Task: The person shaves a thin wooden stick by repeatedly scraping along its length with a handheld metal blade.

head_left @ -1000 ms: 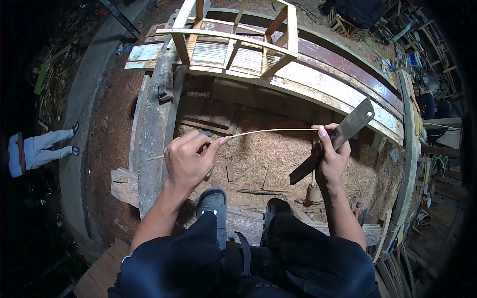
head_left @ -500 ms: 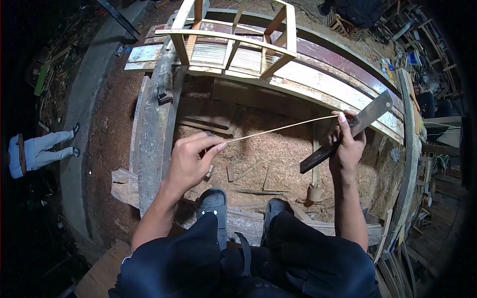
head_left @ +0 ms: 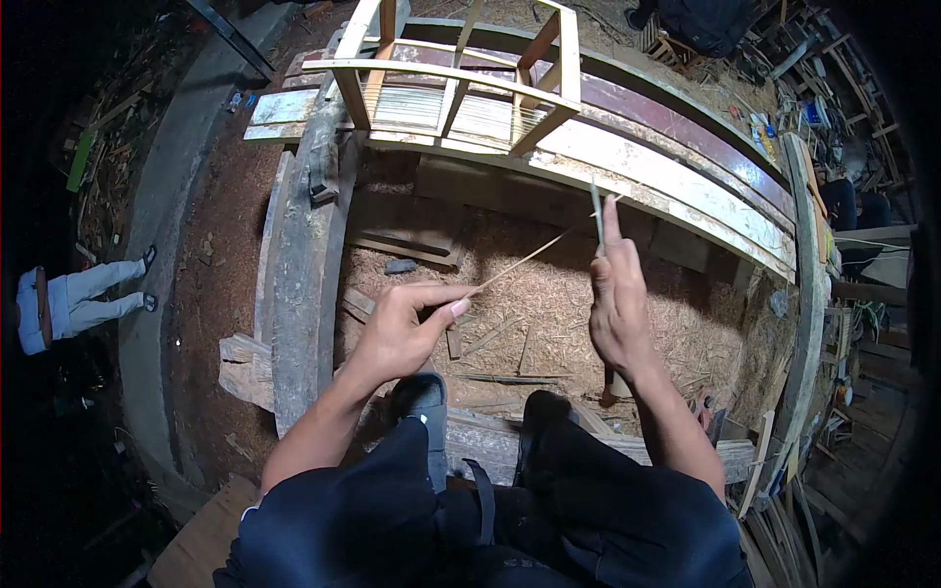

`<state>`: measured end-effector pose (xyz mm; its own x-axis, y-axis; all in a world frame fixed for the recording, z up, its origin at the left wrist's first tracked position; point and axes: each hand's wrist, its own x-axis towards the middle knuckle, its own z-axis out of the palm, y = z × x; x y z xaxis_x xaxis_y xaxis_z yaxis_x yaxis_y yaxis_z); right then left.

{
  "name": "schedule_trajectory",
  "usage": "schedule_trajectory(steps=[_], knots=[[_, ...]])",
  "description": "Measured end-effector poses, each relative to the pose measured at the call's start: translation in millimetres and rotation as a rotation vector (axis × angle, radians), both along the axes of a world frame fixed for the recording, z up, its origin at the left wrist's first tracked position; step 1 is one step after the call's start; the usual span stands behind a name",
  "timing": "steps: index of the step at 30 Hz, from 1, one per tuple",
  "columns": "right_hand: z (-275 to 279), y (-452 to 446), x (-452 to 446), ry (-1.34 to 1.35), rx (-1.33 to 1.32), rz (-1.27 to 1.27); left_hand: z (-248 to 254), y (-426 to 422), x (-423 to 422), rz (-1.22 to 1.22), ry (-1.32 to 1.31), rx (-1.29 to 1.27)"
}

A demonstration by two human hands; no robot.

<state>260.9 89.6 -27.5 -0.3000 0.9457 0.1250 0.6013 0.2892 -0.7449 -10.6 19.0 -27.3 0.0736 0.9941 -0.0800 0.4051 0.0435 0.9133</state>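
Observation:
My left hand (head_left: 407, 323) is closed in a pinch on the near end of a thin wooden strip (head_left: 524, 260). The strip slants up and right toward the knife. My right hand (head_left: 620, 309) grips a broad-bladed knife (head_left: 597, 211) upright, its blade seen almost edge-on and its dark handle mostly hidden in the fist. The index finger stretches up alongside the blade. Whether the strip's far end touches the blade, I cannot tell. Beyond both hands, a slatted wooden frame (head_left: 441, 73) stands on a plank bench (head_left: 637, 157).
Wood shavings and offcuts (head_left: 529, 348) cover the ground between my sandalled feet and the bench. A thick weathered beam (head_left: 299, 274) runs along the left, another board (head_left: 809, 294) along the right. A person (head_left: 78, 294) is at the far left.
My right hand has moved left and let go of the strip's far end. The knife has turned from broadside to nearly edge-on. My left hand has shifted slightly right and down.

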Motion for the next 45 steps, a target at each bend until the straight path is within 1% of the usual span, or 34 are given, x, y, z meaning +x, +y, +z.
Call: schedule_trajectory(steps=[2,3,5,6,7,8,9,11,12,14,16,18,19,21,22,24,25,27,28,30,32,34,35,36,38,39,40,42,43,44,45], knots=[[4,-6,-7,-0.017,-0.039,0.026,12,1,5,0.0,-0.287,-0.38],[3,-9,-10,0.035,-0.073,0.04,11,0,7,0.001,-0.287,-0.38],[5,-16,-14,0.089,-0.043,0.11,10,-2,10,0.016,-0.568,-0.549],[2,-20,-15,0.112,-0.036,0.151,10,-3,10,0.016,-0.569,-0.549],[-1,-24,-17,0.111,0.027,0.184,10,-3,11,0.037,-0.64,-0.581],[0,-28,-18,0.111,0.027,0.184,11,-4,11,0.058,-0.711,-0.613],[2,-33,-19,0.104,0.016,0.245,9,-4,10,0.057,-0.71,-0.613],[5,-42,-22,0.083,0.008,0.331,4,-4,10,-0.014,-0.898,-0.6],[7,-41,-22,0.083,0.008,0.33,4,-4,10,-0.015,-0.897,-0.601],[12,-38,-21,0.035,-0.049,0.319,6,-3,12,0.009,-0.995,-0.623],[10,-36,-22,0.062,-0.072,0.286,4,-3,12,0.01,-0.974,-0.637],[4,-36,-21,0.068,-0.013,0.294,5,-5,14,0.101,-0.952,-0.644],[5,-38,-21,0.05,-0.02,0.306,2,-5,13,0.102,-0.951,-0.644],[9,-38,-21,0.04,-0.044,0.32,-4,-7,11,0.124,-1.066,-0.644],[10,-38,-21,0.03,-0.068,0.334,-3,-6,11,0.124,-1.064,-0.646],[8,-35,-21,0.034,-0.075,0.314,-2,-5,13,0.152,-1.185,-0.689],[7,-33,-21,0.036,-0.08,0.295,-3,-6,13,0.152,-1.184,-0.69],[13,-36,-22,0.019,-0.055,0.328,-8,-9,12,0.104,-1.37,-0.707],[15,-38,-23,0.002,-0.031,0.36,-10,-10,11,0.104,-1.368,-0.707],[13,-35,-19,-0.007,-0.06,0.362,-11,-12,10,0.051,-1.463,-0.753],[7,-27,-18,0.068,-0.045,0.245,-4,-10,11,0.044,-1.474,-0.771],[9,-30,-18,0.045,-0.013,0.264,-9,-11,9,0.007,-1.515,-0.747],[14,-37,-19,0.022,-0.027,0.323,-20,-17,5,-0.006,-1.532,-0.737],[16,-41,-21,0.001,-0.042,0.381,-18,-17,5,-0.005,-1.527,-0.739],[12,-35,-20,0.009,-0.043,0.372,-11,-16,8,0.0,-1.518,-0.73],[11,-29,-20,0.029,-0.036,0.325,1,-13,10,0.084,-1.526,-0.777],[10,-27,-20,0.048,-0.028,0.281,-2,-14,10,0.083,-1.527,-0.777],[10,-31,-20,0.045,0.012,0.305,-13,-18,6,0.012,-1.506,-0.749],[16,-34,-20,0.015,-0.003,0.353,-15,-19,4,-0.063,-1.485,-0.718],[19,-37,-20,-0.014,-0.022,0.398,-15,-20,3,-0.064,-1.48,-0.724],[15,-32,-18,-0.004,-0.01,0.355,-6,-18,6,-0.003,-1.477,-0.742]])
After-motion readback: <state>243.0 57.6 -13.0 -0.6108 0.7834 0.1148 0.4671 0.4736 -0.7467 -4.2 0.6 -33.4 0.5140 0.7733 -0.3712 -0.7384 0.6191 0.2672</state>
